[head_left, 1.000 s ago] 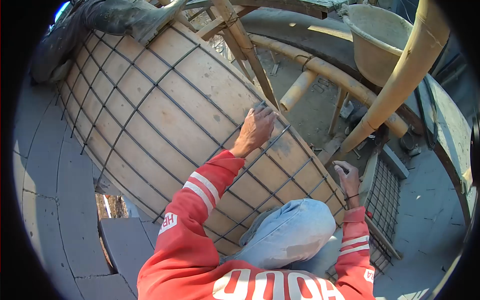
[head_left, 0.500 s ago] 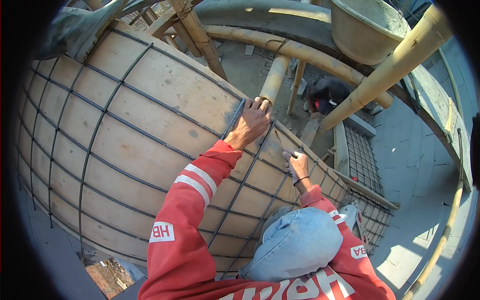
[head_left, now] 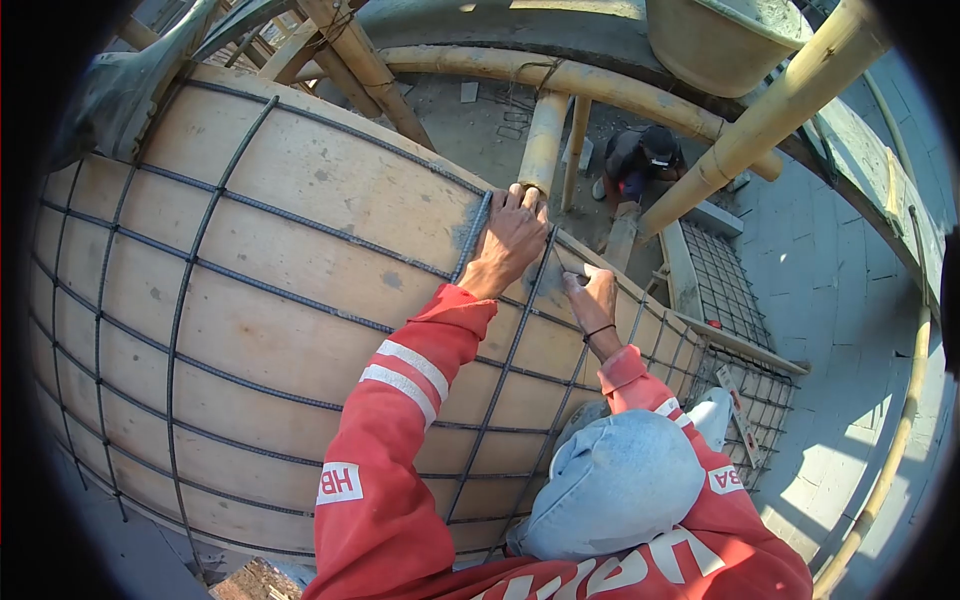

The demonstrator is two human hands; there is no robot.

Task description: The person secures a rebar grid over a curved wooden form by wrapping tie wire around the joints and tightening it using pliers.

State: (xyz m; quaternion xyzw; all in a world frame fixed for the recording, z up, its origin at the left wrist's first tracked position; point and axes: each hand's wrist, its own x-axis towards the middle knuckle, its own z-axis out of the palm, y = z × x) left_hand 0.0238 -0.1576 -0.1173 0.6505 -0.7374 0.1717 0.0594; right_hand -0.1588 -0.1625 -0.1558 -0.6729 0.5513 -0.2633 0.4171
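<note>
My left hand (head_left: 512, 240) is at the upper edge of a plywood panel (head_left: 330, 235), its fingers curled down over that edge beside a bamboo pole's end. What they grip underneath is hidden. A short ribbed rebar piece (head_left: 472, 235) lies along the hand's outer side. Lower right, my right hand (head_left: 592, 300) is closed in a pinch on a thin wire (head_left: 562, 265), close to a crossing rebar (head_left: 515, 345). The rebar grid covers the panel's face.
A bamboo pole (head_left: 546, 140) meets the panel edge, and a thick one (head_left: 765, 120) slants at right. A plastic tub (head_left: 715, 50) stands above. Below, a person (head_left: 642, 160) crouches. My denim-covered knee (head_left: 615, 480) presses near the grid; a spirit level (head_left: 738, 415) lies at right.
The view has shifted slightly. My right hand has turned a little, and the thin wire shows less. My left hand stays at the panel edge. The crouching person has raised their head.
</note>
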